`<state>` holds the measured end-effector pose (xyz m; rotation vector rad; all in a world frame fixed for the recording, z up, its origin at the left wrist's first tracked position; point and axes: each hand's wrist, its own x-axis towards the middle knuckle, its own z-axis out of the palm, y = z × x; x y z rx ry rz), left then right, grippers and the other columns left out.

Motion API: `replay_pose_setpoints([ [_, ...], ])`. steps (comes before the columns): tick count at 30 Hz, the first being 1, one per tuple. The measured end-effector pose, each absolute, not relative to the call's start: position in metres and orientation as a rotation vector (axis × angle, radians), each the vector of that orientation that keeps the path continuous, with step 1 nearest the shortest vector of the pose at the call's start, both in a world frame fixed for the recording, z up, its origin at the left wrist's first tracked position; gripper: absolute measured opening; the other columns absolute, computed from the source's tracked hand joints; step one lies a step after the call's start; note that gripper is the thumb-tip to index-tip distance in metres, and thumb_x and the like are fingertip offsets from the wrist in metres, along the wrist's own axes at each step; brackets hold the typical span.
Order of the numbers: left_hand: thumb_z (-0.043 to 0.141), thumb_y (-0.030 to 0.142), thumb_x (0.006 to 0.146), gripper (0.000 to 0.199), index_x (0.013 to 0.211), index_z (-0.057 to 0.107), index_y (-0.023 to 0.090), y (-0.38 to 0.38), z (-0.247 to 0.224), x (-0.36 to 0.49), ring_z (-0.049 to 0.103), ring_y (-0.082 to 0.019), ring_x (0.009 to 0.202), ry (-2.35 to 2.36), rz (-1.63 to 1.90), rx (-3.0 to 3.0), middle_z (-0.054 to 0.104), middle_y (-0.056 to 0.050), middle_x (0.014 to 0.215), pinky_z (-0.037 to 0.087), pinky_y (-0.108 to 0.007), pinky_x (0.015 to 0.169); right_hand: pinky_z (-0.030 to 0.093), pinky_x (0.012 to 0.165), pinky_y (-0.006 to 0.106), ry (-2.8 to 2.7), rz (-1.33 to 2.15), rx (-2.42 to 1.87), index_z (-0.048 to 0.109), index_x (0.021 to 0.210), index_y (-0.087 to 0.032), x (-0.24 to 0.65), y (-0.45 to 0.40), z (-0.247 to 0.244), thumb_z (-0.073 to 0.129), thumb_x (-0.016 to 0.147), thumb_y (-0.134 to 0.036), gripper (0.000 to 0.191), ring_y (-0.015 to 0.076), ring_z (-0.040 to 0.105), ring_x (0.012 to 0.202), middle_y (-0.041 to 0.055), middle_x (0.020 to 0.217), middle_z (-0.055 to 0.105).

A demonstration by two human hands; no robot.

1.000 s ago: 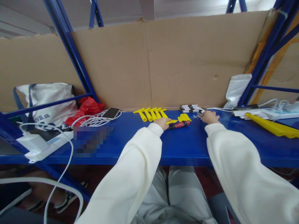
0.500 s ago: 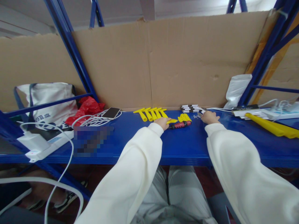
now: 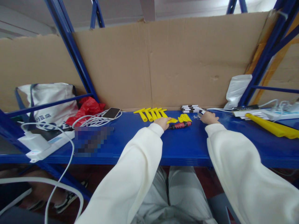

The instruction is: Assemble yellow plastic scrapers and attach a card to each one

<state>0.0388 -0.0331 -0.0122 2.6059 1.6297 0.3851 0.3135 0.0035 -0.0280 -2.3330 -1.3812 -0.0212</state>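
My left hand [image 3: 163,122] is closed on a yellow plastic piece [image 3: 172,120] whose end sticks out to the right of my fingers. Just in front of it lies a red and black screwdriver [image 3: 181,125]. Several small yellow pieces [image 3: 184,118] lie side by side between my hands. My right hand [image 3: 209,118] rests low over the table beside a scatter of tiny light-coloured bits [image 3: 196,117], too small to name. Its fingertips are drawn together, and what they hold is hidden. Yellow T-shaped handles [image 3: 151,114] stand in a row left of the small pieces.
White and black strips [image 3: 190,108] are stacked at the back of the blue table [image 3: 184,144]. Long yellow pieces [image 3: 271,126] and a power strip [image 3: 280,114] lie right. Left are a phone [image 3: 111,113], coiled white cables [image 3: 93,120], a red bag [image 3: 86,109] and another power strip [image 3: 51,146].
The yellow piece in my left hand has turned slightly and shows a broader side. My right hand has hardly moved.
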Motion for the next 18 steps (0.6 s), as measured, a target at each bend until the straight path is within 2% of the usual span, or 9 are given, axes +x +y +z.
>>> replay_pose_setpoints([
  [9, 0.053, 0.016, 0.091, 0.051, 0.142, 0.057, 0.024, -0.034, -0.012, 0.038, 0.059, -0.030, 0.125, 1.603, 0.419, 2.612, 0.066, -0.014, 0.134, 0.043, -0.042, 0.105, 0.043, 0.098, 0.058, -1.413, -0.067, -2.306, 0.066, 0.123, -0.024, 0.317, 0.007, -0.031, 0.058, 0.089, -0.031, 0.035, 0.0369, 0.053, 0.124, 0.0190, 0.124, 0.063],
  [13, 0.052, 0.017, 0.092, 0.052, 0.142, 0.056, 0.027, -0.034, -0.011, 0.038, 0.059, -0.027, 0.125, 1.627, 0.399, 2.624, 0.065, -0.010, 0.135, 0.043, -0.041, 0.106, 0.044, 0.097, 0.059, -1.418, -0.099, -2.309, 0.064, 0.126, -0.023, 0.317, 0.007, -0.031, 0.060, 0.087, -0.030, 0.040, 0.0366, 0.054, 0.122, 0.0192, 0.125, 0.063],
  [18, 0.052, 0.018, 0.092, 0.053, 0.144, 0.053, 0.027, -0.034, -0.011, 0.039, 0.059, -0.025, 0.126, 1.652, 0.350, 2.652, 0.065, -0.008, 0.137, 0.044, -0.039, 0.106, 0.039, 0.102, 0.059, -1.440, -0.069, -2.369, 0.058, 0.135, -0.025, 0.310, -0.002, -0.024, 0.058, 0.089, -0.030, 0.046, 0.0361, 0.050, 0.127, 0.0193, 0.132, 0.060],
])
